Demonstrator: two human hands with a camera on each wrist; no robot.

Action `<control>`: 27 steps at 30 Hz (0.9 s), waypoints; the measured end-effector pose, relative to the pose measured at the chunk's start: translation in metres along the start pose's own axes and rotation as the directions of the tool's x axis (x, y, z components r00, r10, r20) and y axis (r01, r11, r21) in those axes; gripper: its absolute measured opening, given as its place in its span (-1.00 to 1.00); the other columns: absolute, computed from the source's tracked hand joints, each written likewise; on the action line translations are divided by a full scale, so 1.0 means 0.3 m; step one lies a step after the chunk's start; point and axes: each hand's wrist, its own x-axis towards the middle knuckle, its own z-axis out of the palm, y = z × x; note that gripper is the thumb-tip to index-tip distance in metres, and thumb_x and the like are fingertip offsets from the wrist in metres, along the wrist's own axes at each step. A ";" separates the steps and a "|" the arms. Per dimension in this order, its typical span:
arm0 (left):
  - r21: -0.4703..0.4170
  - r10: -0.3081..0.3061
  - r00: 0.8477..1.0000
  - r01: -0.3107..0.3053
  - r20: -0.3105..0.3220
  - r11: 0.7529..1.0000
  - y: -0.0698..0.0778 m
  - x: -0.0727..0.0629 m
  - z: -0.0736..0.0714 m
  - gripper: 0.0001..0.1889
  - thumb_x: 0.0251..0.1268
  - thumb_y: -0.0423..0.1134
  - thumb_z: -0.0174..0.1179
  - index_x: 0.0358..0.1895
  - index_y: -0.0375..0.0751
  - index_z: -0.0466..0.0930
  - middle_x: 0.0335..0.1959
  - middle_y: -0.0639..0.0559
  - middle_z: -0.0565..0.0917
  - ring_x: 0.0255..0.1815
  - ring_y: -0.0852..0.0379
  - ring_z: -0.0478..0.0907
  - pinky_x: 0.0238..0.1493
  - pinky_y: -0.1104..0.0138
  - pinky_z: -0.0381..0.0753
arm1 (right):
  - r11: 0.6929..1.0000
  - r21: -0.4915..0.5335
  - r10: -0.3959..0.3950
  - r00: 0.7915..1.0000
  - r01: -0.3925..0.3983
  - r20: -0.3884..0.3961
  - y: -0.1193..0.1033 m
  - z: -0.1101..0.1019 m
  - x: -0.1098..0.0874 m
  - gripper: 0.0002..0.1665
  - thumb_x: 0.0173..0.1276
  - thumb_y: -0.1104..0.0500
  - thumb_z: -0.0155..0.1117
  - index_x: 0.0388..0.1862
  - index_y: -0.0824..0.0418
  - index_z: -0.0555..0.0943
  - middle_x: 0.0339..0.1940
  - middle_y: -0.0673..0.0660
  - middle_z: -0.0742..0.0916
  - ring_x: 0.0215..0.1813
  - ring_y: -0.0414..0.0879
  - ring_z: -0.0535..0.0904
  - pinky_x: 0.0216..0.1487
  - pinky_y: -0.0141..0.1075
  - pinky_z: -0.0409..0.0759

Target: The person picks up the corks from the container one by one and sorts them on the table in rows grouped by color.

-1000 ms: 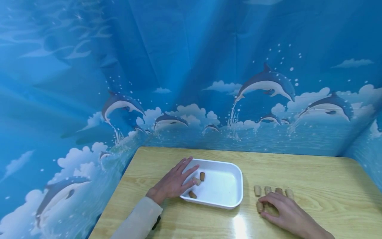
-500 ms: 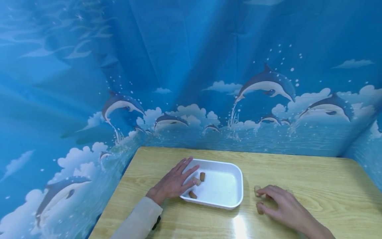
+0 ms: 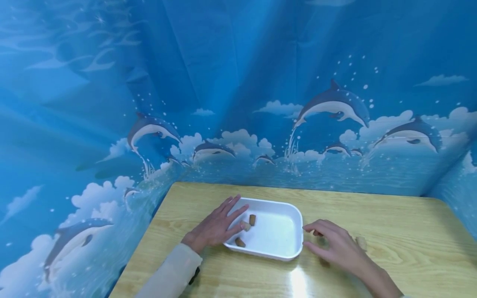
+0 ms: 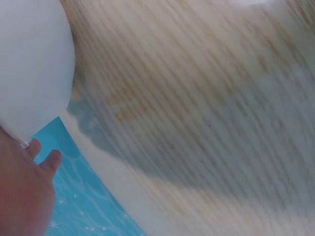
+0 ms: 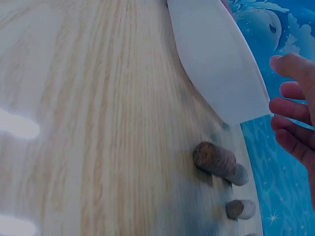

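A white tray (image 3: 275, 240) sits mid-table with three corks lying in its left half, one pale cork (image 3: 245, 226) and two browner ones, the far cork (image 3: 252, 219) and the near cork (image 3: 240, 242). My left hand (image 3: 216, 227) rests over the tray's left rim, fingers spread. The right hand (image 3: 333, 244) hovers at the opposite rim, thumb and fingers apart, nothing seen between them. Below it in the right wrist view stand several corks, with a dark cork (image 5: 215, 158) nearest the tray; the hand hides most of them in the head view.
One pale cork (image 3: 361, 243) shows on the table just behind the right hand. The wooden table (image 3: 410, 248) meets a blue dolphin-print backdrop (image 3: 238, 103) along its far and left sides. Glare (image 3: 298, 281) lies on the table in front of the tray.
My right hand has let go of a cork in the row at right, lifted, and moved left to the tray's right rim. The left hand, tray and corks inside it stay put.
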 end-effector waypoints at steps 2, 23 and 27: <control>0.001 -0.004 1.000 0.004 0.011 1.000 0.002 0.003 -0.006 -0.30 0.75 0.35 -0.20 0.81 0.35 0.02 0.88 0.09 -0.18 0.88 -0.13 -0.16 0.77 -0.21 0.15 | 1.000 0.003 -0.004 1.000 0.004 0.006 -0.008 0.004 0.015 -0.63 0.26 0.08 0.71 0.03 -0.01 0.81 -0.10 -0.15 0.84 -0.16 -0.27 0.71 -0.21 -0.31 0.78; -0.018 -0.042 0.999 0.042 -0.018 0.999 -0.043 0.051 -0.014 -0.26 0.77 0.33 -0.22 0.83 0.25 -0.09 0.88 0.05 -0.17 0.86 -0.15 -0.06 0.77 -0.21 0.15 | 0.994 0.100 -0.050 0.988 0.035 0.149 -0.076 0.108 0.205 -0.67 0.43 0.02 0.60 0.11 0.02 0.79 -0.05 -0.02 0.85 -0.10 -0.09 0.75 -0.09 -0.24 0.79; -0.023 -0.058 0.998 0.058 -0.004 0.998 -0.048 0.054 -0.007 -0.24 0.77 0.34 -0.25 0.83 0.23 -0.14 0.88 0.08 -0.19 0.87 -0.13 -0.11 0.79 -0.20 0.09 | 0.993 0.110 -0.055 0.982 0.035 0.180 -0.084 0.133 0.248 -0.66 0.44 0.02 0.58 0.12 0.05 0.78 -0.04 -0.01 0.85 -0.09 -0.05 0.76 -0.07 -0.25 0.79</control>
